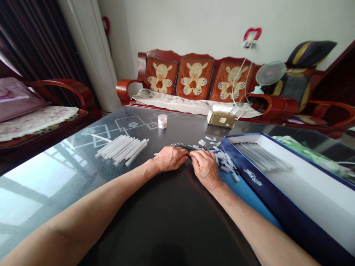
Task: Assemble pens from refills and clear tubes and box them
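My left hand (170,159) and my right hand (205,166) meet at the near edge of the table, fingers bent and pressed together. A small dark piece shows between their fingertips; most of it is covered, so its kind is unclear. Just behind the fingers lies a bunch of thin dark sticks with light tips (180,145), like pen refills. Right of my right hand, small whitish pen caps (226,160) are scattered in a loose heap. To the left, several white pen barrels (122,147) lie side by side in a row.
A long blue box (266,184) with a white inside stands on the right, holding a row of slim, dark-tipped pens (260,157). Farther back are a small round jar (162,121) and a tissue box (222,117). Beyond the glossy table (111,123) stands a wooden sofa (127,87).
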Available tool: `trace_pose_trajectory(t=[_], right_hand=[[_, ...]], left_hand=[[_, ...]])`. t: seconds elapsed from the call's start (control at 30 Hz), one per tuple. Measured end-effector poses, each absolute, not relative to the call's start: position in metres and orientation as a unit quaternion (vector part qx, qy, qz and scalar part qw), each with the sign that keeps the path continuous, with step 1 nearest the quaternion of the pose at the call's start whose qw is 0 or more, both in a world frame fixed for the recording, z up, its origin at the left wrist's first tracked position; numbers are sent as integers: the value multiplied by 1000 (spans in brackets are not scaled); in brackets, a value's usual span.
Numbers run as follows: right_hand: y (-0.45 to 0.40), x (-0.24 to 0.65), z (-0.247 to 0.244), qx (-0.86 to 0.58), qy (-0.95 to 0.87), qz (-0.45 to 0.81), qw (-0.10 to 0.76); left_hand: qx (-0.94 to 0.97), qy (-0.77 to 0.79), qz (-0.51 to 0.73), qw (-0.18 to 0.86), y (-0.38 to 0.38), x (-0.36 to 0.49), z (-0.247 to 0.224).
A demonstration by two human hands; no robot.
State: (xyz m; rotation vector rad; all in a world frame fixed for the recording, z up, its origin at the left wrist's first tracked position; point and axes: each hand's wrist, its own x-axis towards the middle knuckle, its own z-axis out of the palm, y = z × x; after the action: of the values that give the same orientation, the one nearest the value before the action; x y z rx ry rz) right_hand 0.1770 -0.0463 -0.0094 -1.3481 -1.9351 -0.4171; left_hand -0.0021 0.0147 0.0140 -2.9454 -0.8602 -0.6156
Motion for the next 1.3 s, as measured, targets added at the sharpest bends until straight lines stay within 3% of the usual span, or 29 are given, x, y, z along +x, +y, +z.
trace_pose_trajectory(t=[0.27, 0.47, 0.57, 0.73, 0.87, 1.0, 1.13, 1.3], right_hand=[[-43, 178, -10, -554, -683, -183, 438], [-36, 188, -15, -571, -633, -101, 513], [-33, 191, -16, -566, -591, -9, 575], [-30, 184, -12, -505, -412, 283, 704], [-31, 176, -8, -473, -363, 370, 713], [-36, 170, -8, -517, -479, 307, 640], [-42, 166, -5, -524, -633, 118, 557], [-41, 191, 10, -557, -673, -40, 485]], left_hand=[[-907, -324, -265, 31, 8, 1, 5], [-894, -323, -310, 35, 13, 0, -1], [-888, -329, -320, 40, 15, 0, -2], [-904, -291, -308, 56, 14, 2, -4], [-913, -280, -290, 55, 13, 4, -5], [-919, -269, -285, 47, 14, 4, -7], [-915, -278, -288, 52, 15, 3, -7], [-910, -294, -290, 45, 15, 2, -6]])
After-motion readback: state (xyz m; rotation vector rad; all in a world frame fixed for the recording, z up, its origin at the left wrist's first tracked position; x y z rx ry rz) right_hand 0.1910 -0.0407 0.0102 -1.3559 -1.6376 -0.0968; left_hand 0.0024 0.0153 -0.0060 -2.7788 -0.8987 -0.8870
